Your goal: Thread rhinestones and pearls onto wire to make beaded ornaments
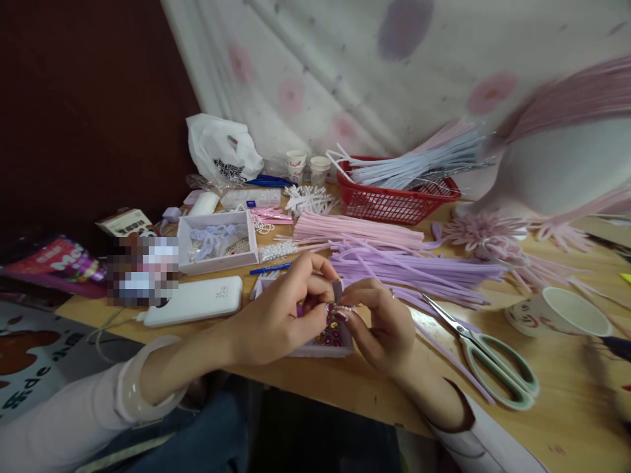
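Note:
Above a small white box (323,351) of purple-red and gold gems (331,337), my left hand (290,312) and my right hand (384,328) meet with bent fingers. Between their fingertips is a small beaded piece (344,308), pinched from both sides. Its exact kind is too small to make out, and my fingers cover part of it. The box's left part is hidden behind my left hand. Just beyond my hands lies a bundle of purple pipe cleaners (419,269). Scissors with pale green handles (488,358) rest to the right of my right hand.
Left of my hands are a white power bank (194,302) and a white box of trimmings (217,263). Behind lie pink pipe cleaners (355,230) and a red basket (394,205). A paper cup (562,314) and a white head form (557,164) stand right.

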`<state>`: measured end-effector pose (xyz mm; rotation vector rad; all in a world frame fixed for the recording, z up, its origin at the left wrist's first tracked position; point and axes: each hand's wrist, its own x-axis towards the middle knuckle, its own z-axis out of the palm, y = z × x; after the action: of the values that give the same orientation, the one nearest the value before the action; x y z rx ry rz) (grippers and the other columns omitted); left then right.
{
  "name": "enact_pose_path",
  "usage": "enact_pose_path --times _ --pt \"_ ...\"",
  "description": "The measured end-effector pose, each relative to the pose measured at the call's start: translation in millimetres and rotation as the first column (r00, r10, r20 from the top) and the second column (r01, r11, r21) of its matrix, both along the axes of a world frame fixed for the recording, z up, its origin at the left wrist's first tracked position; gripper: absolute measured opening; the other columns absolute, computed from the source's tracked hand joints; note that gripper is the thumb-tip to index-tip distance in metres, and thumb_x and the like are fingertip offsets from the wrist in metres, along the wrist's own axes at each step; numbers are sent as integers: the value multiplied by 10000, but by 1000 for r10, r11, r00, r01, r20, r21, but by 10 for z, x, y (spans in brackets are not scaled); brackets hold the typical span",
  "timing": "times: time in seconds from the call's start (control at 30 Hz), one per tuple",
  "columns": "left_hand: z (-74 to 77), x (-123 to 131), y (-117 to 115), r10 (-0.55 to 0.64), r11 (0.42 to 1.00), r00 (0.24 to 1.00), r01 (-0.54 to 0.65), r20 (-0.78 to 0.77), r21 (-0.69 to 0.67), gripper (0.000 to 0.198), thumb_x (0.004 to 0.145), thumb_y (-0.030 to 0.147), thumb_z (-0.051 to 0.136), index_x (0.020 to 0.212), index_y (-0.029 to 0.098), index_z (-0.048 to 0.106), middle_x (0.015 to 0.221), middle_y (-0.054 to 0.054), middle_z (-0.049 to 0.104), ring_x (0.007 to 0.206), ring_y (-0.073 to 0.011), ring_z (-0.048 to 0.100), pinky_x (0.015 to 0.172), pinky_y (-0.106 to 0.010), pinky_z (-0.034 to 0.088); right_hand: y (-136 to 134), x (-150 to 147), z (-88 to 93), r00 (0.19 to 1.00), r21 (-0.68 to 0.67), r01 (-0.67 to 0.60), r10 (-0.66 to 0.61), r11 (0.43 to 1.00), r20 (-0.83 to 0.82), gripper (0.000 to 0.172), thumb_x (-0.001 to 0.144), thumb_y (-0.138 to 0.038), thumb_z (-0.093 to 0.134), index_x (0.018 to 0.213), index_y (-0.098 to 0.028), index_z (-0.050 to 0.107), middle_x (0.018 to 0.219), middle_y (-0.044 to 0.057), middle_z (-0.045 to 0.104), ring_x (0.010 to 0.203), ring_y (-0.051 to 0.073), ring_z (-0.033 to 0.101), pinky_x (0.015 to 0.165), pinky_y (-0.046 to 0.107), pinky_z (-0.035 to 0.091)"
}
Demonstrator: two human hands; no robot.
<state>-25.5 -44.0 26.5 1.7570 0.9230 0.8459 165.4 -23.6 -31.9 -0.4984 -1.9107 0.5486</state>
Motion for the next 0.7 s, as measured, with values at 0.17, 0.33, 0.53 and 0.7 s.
enact_pose_path --times 0.17,0.33,0.53,0.7 --pt "16 -2 6 15 1000 999 -16 -48 -10 186 871 134 500 982 229 386 739 58 516 641 -119 487 640 -280 365 -35 -5 -28 1000 -245 2 -4 970 -10 109 939 -136 602 970 -233 565 819 -18 589 705 120 546 643 251 440" --pt "44 11 48 21 925 982 53 189 -375 263 843 170 524 1043 219 361 684 79 520 591 -104 459 574 -259 356 -22 -3 -48 998 -133 2 7 991 62 126 948 -132 575 1014 -232 537 850 -9 594 740 127 563 667 248 448" --pt "60 35 73 57 874 967 72 248 -481 276 803 135 546 1019 204 388 659 79 554 615 -98 501 582 -248 369 -26 -15 -99 997 -144 14 -4 989 72 159 957 -96 510 1036 -233 498 886 11 587 756 147 566 688 281 455" --pt "52 65 85 94 838 963 60 252 -542 282 768 124 552 1001 188 406 665 69 557 598 -92 512 569 -244 382 -26 -23 -113 998 -84 5 0 996 59 201 938 -60 515 1042 -232 493 870 9 586 739 144 567 671 277 457"
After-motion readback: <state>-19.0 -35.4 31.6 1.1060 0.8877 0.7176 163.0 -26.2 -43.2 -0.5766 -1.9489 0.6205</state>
